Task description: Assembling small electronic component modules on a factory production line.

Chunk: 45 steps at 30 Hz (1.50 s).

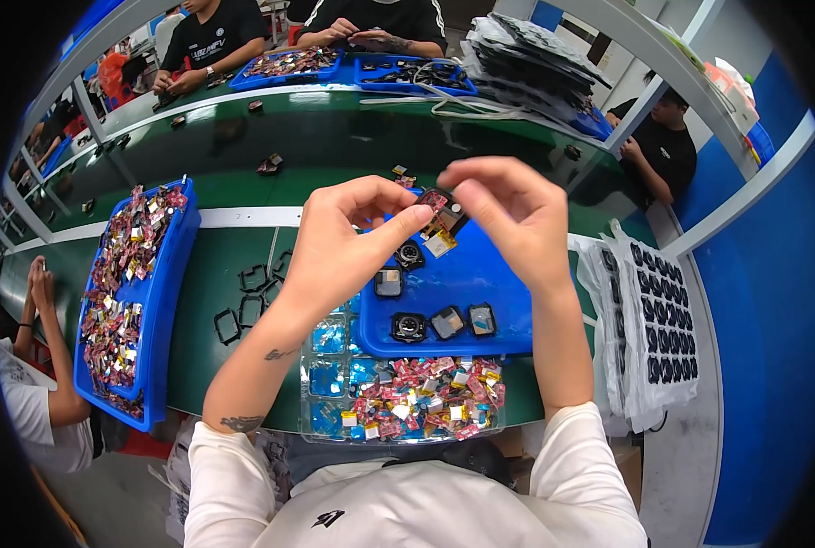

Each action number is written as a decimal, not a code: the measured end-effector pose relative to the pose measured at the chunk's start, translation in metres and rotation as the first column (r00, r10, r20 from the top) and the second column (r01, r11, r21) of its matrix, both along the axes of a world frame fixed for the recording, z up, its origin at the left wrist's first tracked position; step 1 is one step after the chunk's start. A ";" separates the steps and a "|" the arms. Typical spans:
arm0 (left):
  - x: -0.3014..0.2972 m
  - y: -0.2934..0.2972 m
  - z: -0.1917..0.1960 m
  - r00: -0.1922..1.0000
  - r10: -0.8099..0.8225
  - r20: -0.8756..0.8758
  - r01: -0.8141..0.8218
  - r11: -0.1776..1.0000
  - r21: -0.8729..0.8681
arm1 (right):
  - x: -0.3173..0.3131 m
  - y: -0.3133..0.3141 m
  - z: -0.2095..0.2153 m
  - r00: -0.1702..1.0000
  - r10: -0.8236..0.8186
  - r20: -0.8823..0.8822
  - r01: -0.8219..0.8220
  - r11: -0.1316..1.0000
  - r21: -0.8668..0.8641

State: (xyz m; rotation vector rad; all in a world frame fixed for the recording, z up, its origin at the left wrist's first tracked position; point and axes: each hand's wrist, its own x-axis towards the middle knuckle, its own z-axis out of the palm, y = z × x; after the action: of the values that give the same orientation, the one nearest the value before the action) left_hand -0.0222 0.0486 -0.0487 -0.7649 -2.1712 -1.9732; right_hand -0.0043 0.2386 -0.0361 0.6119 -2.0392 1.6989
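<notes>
Both hands meet above a blue tray (489,283) and pinch one small electronic part (440,212), a black square module with a red-and-yellow piece hanging from it. My left hand (343,239) grips it from the left with thumb and forefinger. My right hand (510,212) holds it from the right. On the tray lie several small square modules (446,321), some dark, some with round faces. In front of the tray, a clear blister tray (398,400) holds a heap of small red, yellow and silver parts.
A long blue tray (172,301) full of the same small parts lies at left. Black square frames (243,309) rest on the green bench. White sheets of black parts (658,315) are stacked at right. Other people work across the bench and at both sides.
</notes>
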 end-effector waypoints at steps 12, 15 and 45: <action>-0.002 -0.022 0.021 0.991 0.100 -0.089 -0.086 0.984 0.154 | -0.081 0.108 -0.027 0.868 -0.460 0.186 0.439 0.887 0.144; 0.007 -0.030 0.024 0.988 0.112 -0.103 -0.095 0.983 0.158 | -0.120 0.158 -0.069 0.692 -0.666 0.277 0.563 0.739 0.370; 0.017 -0.025 0.029 0.998 -0.057 0.004 0.057 0.997 -0.049 | 0.074 -0.052 -0.065 0.923 0.369 0.110 -0.260 0.387 0.884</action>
State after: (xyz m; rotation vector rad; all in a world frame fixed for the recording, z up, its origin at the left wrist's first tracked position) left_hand -0.0048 0.0238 -0.0196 -0.8415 -2.2308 -1.9548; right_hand 0.0693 0.1868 -0.1007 1.4664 -2.7790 0.4898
